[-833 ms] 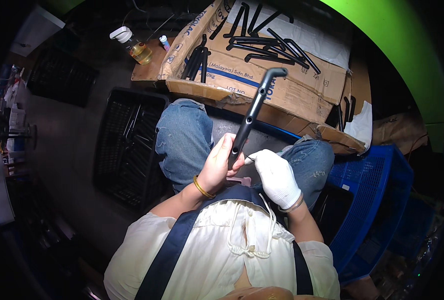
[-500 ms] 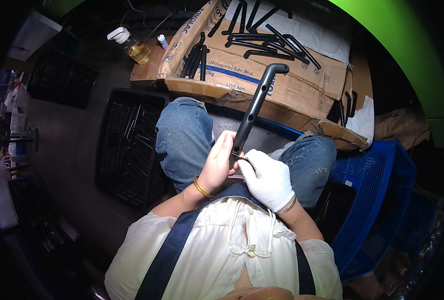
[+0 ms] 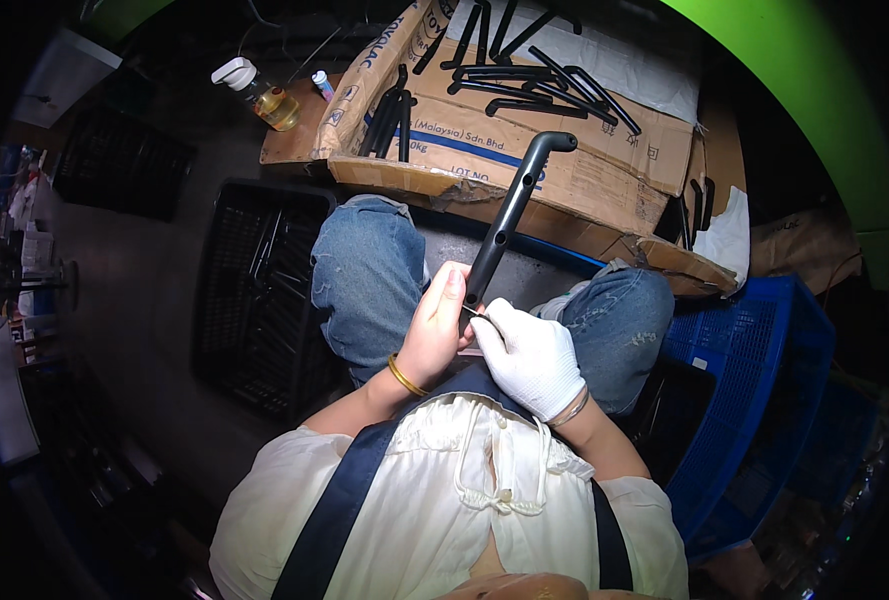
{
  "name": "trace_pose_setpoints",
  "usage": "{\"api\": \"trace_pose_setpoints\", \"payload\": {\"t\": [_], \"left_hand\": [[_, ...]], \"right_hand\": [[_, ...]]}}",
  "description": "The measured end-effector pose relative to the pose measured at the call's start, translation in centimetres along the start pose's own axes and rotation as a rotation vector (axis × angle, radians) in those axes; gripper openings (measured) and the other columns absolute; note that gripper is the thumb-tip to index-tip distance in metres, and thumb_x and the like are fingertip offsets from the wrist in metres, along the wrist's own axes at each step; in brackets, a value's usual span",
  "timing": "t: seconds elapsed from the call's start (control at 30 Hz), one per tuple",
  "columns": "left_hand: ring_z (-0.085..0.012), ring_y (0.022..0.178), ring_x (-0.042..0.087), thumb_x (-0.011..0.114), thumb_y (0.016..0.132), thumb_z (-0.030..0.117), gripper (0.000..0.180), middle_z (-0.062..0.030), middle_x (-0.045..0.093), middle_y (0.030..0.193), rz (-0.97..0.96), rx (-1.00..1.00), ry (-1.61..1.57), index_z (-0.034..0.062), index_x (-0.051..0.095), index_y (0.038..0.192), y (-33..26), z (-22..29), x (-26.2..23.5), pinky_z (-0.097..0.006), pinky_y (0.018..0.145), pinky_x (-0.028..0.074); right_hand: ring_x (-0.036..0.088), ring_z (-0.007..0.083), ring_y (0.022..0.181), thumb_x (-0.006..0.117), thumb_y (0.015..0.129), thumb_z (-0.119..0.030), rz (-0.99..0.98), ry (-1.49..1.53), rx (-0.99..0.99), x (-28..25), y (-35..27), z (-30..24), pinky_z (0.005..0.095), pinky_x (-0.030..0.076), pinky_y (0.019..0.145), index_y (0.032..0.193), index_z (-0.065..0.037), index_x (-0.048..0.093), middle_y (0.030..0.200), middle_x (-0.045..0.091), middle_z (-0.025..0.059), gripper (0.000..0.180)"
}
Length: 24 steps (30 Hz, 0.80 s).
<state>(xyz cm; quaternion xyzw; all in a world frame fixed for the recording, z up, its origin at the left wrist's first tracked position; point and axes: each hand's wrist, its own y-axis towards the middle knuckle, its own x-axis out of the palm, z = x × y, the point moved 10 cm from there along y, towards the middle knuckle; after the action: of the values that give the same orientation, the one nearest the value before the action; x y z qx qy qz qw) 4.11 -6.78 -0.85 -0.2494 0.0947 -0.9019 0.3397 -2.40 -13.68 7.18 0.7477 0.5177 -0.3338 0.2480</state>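
Cardboard boxes (image 3: 564, 170) of black handles stand before my knees, so my left hand (image 3: 434, 335) closes its fingers around one handle (image 3: 509, 215), upright, while my gloved right hand (image 3: 529, 355) pinches a small blade (image 3: 476, 314) against it.

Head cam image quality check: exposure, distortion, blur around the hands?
Head view: strong fisheye, black vignette at the corners, cardboard box edges bowing. Light is concentrated mid-frame; the black crate and left side sit in deep shadow. White-gloved right hand is near blown out, bare left hand well exposed. Black handle part is sharp, no visible motion blur.
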Motion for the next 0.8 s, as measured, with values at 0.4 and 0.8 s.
{"api": "trace_pose_setpoints", "payload": {"t": [0.4, 0.8], "left_hand": [[-0.0019, 0.048, 0.038, 0.028, 0.109, 0.037, 0.037, 0.0006, 0.051, 0.072, 0.012, -0.003, -0.021, 0.0081, 0.052, 0.112, 0.0, 0.0, -0.2, -0.017, 0.042, 0.030], [-0.0021, 0.046, 0.036, 0.028, 0.109, 0.036, 0.038, 0.0013, 0.050, 0.071, -0.007, 0.006, -0.040, 0.0073, 0.053, 0.111, 0.0, 0.1, 0.1, -0.017, 0.041, 0.028]], "right_hand": [[0.065, 0.0312, 0.056, 0.060, 0.093, -0.028, 0.022, 0.052, -0.013, -0.1, 0.1, 0.1, 0.0408, 0.053, 0.051, 0.091, -0.010, 0.062, 0.068, 0.066, 0.0117, 0.018], [0.065, 0.0306, 0.055, 0.058, 0.093, -0.027, 0.027, 0.029, -0.015, 0.0, -0.1, 0.2, 0.0401, 0.053, 0.051, 0.090, -0.012, 0.061, 0.066, 0.065, 0.0104, 0.016]]}}
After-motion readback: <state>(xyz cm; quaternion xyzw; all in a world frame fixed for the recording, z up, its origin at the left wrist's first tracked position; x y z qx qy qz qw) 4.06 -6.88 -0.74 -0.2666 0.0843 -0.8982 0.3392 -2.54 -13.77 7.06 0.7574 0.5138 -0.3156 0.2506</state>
